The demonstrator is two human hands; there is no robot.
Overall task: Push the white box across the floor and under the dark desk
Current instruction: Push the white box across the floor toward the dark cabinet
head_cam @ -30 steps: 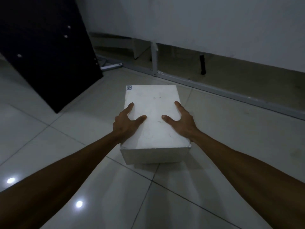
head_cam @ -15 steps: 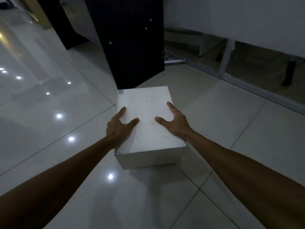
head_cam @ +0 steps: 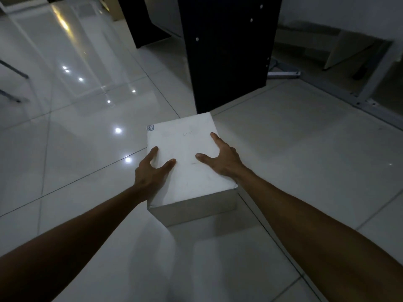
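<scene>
Nearest the camera, two bare forearms reach forward and down over the glossy tiled floor [head_cam: 305, 149], converging on the white box [head_cam: 185, 162]. The left hand [head_cam: 150, 171] sits at the box's left edge, spread wide: thumb laid across the lid, fingers hooked over the side. The right hand [head_cam: 222, 158] mirrors it at the right edge, thumb pointing inward on the lid, fingers running along the rim. Neither is curled into a fist; both are splayed flat, clamping the box from its two sides, palms bearing down and forward.

The box rests square on the floor, its near face lit, a small label [head_cam: 150, 127] at the far-left corner of the lid and faint handwriting further in. Whether it is sliding this instant, I cannot tell.

Just beyond the box's far edge stands the dark desk [head_cam: 229, 51], or rather its side panel, upright and dotted with pale fittings. The far-right corner of the box looks almost up against the foot of that panel.

So the crossing looks largely done, but the box is not yet under the desk. The opening seems to lie left of the panel, towards a second dark leg [head_cam: 139, 20] further back, so a nudge leftwards and then forwards is probably what remains. Far right, a grey metal frame [head_cam: 353, 99] runs along the floor.
</scene>
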